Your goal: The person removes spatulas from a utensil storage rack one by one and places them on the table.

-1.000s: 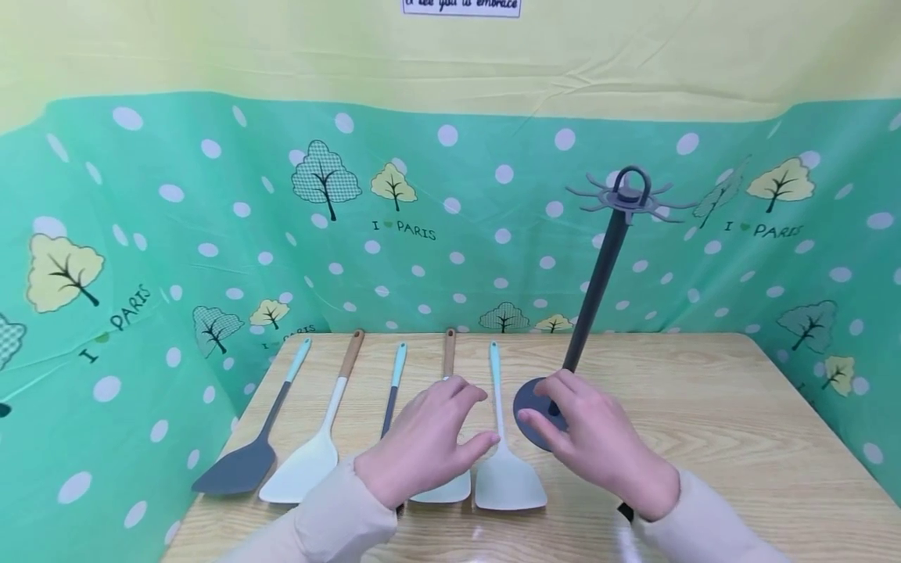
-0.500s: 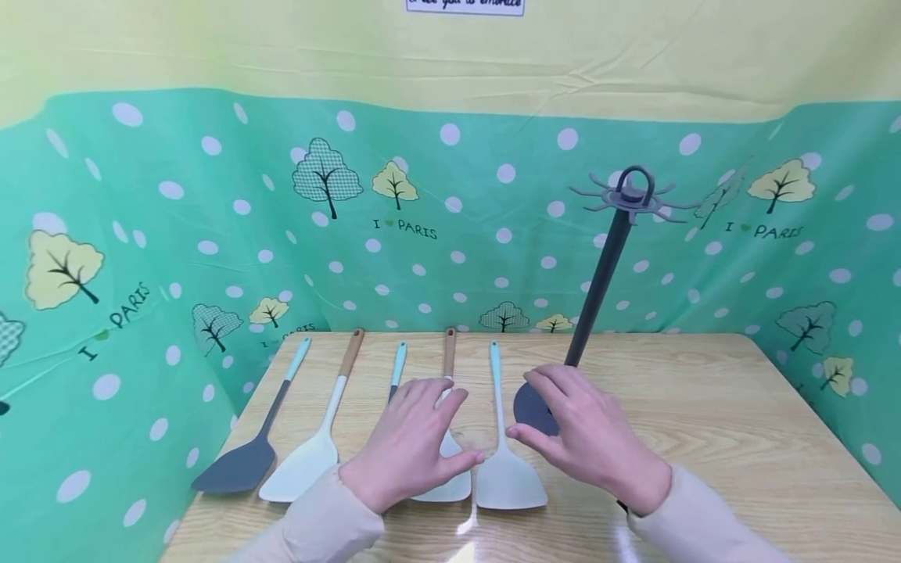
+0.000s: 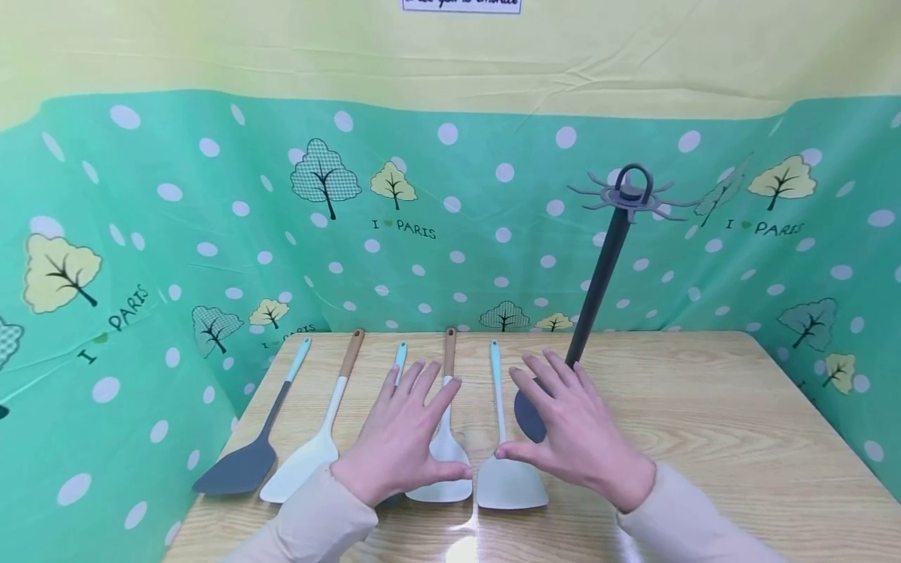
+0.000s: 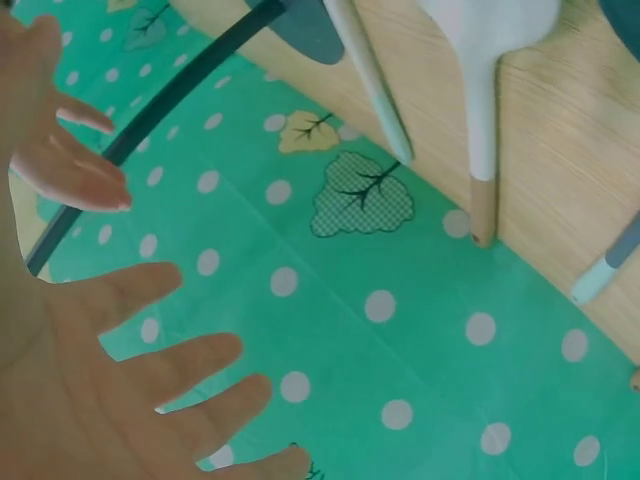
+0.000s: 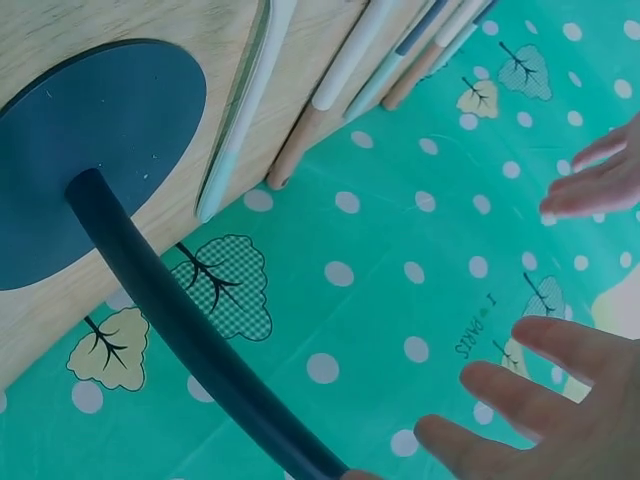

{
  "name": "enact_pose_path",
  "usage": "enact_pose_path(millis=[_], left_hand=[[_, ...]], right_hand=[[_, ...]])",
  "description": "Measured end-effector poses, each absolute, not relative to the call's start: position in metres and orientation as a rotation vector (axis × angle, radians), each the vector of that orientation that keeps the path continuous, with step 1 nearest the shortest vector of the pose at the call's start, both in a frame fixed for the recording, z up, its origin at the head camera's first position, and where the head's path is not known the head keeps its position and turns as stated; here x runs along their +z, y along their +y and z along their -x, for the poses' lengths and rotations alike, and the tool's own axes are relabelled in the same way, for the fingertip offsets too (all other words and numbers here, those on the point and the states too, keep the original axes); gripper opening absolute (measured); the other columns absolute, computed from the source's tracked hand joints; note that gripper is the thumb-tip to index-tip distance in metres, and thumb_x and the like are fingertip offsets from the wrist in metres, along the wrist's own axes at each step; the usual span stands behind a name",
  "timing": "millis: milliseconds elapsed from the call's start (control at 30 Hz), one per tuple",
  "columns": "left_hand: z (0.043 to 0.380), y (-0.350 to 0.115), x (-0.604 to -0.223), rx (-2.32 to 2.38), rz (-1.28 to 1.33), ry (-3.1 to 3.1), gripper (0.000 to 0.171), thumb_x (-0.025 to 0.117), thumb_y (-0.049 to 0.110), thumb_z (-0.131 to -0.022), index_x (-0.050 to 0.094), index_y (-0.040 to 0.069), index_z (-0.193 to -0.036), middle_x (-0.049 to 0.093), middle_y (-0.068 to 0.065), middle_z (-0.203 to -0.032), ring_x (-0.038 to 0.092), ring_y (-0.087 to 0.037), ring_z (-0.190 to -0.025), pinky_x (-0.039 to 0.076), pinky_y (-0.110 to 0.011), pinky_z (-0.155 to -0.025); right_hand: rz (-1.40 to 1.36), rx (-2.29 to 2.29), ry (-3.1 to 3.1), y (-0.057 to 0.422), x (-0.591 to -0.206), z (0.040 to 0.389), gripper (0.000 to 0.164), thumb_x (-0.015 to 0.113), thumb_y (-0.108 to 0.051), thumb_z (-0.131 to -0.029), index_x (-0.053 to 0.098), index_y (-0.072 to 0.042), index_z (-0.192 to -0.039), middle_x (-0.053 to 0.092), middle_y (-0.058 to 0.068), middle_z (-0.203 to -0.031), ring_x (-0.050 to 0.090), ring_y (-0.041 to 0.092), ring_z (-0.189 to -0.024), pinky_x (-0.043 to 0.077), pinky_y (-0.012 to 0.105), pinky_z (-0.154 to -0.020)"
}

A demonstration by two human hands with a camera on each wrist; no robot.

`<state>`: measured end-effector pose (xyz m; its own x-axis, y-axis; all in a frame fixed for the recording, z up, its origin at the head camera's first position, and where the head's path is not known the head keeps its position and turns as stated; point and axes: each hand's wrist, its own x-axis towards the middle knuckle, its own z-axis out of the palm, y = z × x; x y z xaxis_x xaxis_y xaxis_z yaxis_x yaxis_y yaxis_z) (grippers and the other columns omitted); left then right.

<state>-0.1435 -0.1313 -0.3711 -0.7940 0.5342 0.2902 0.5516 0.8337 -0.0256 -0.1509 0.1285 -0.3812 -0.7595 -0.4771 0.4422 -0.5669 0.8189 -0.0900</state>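
Note:
Both hands hover over the table with fingers spread and nothing held. My left hand is above a dark spatula with a light blue handle, hiding most of it, and beside a white spatula with a brown handle. My right hand is nearest to a dark utensil stand, covering part of its round base; its thumb overlaps a white spatula with a light blue handle in the head view. In the left wrist view, the left fingers are extended apart.
At the left lie a dark spatula with a light blue handle and a white spatula with a brown handle. The stand's top carries several hooks. A green dotted cloth encloses the wooden table at back and sides.
Both hands have turned and spread their fingers more. The left hand has shifted slightly left, the right slightly left as well. The spatulas and stand have not moved.

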Motion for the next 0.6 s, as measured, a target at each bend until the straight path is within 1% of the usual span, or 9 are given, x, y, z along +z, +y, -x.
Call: enact_pose_path(millis=[100, 233, 333, 400, 467, 600], left_hand=[[0.144, -0.133, -0.374, -0.046, 0.817, -2.717, 0.114, 0.056, 0.089, -0.057, 0.037, 0.021, -0.147, 0.029, -0.015, -0.152, 0.026, -0.037, -0.139, 0.019, -0.061, -0.109], [0.144, -0.135, -0.376, -0.034, 0.781, -2.721, 0.119, 0.05, 0.093, -0.055, 0.027, 0.027, -0.151, 0.016, -0.013, -0.158, 0.017, -0.039, -0.142, 0.014, -0.064, -0.109], [0.144, -0.137, -0.378, -0.034, 0.755, -2.713, 0.121, 0.049, 0.095, -0.054, 0.022, 0.029, -0.153, 0.009, -0.013, -0.159, 0.006, -0.04, -0.143, 0.008, -0.068, -0.107], [0.143, -0.137, -0.379, -0.027, 0.741, -2.703, 0.123, 0.049, 0.095, -0.053, 0.02, 0.03, -0.153, 0.005, -0.013, -0.159, 0.0, -0.039, -0.144, 0.007, -0.07, -0.106], [0.143, -0.138, -0.38, -0.025, 0.73, -2.693, 0.125, 0.049, 0.096, -0.051, 0.018, 0.031, -0.153, 0.005, -0.014, -0.159, -0.003, -0.039, -0.144, 0.005, -0.072, -0.104], [0.144, -0.139, -0.383, -0.018, 0.704, -2.701, 0.128, 0.048, 0.097, -0.05, 0.011, 0.032, -0.154, 0.001, -0.014, -0.159, -0.003, -0.041, -0.144, 0.005, -0.073, -0.103]], right_hand=[[-0.76, 0.295, -2.63, 0.126, -0.382, 0.149, 0.105, 0.053, -0.088, -0.063, 0.044, -0.021, -0.143, 0.032, 0.006, -0.153, 0.022, 0.037, -0.141, 0.027, 0.07, -0.099], [-0.746, 0.271, -2.637, 0.124, -0.383, 0.148, 0.112, 0.054, -0.09, -0.057, 0.041, -0.024, -0.146, 0.03, 0.007, -0.153, 0.016, 0.039, -0.142, 0.019, 0.076, -0.098], [-0.743, 0.246, -2.627, 0.124, -0.383, 0.149, 0.116, 0.052, -0.093, -0.054, 0.037, -0.026, -0.148, 0.03, 0.008, -0.154, 0.01, 0.038, -0.143, 0.012, 0.077, -0.098], [-0.743, 0.228, -2.616, 0.124, -0.382, 0.149, 0.118, 0.049, -0.095, -0.053, 0.033, -0.028, -0.149, 0.028, 0.008, -0.155, 0.005, 0.037, -0.144, 0.011, 0.077, -0.099], [-0.744, 0.218, -2.605, 0.124, -0.382, 0.15, 0.12, 0.047, -0.096, -0.053, 0.03, -0.028, -0.15, 0.025, 0.007, -0.156, 0.002, 0.036, -0.145, 0.01, 0.077, -0.099], [-0.737, 0.193, -2.597, 0.124, -0.383, 0.152, 0.122, 0.044, -0.097, -0.052, 0.023, -0.03, -0.152, 0.016, 0.005, -0.159, -0.002, 0.036, -0.144, 0.008, 0.077, -0.099]])
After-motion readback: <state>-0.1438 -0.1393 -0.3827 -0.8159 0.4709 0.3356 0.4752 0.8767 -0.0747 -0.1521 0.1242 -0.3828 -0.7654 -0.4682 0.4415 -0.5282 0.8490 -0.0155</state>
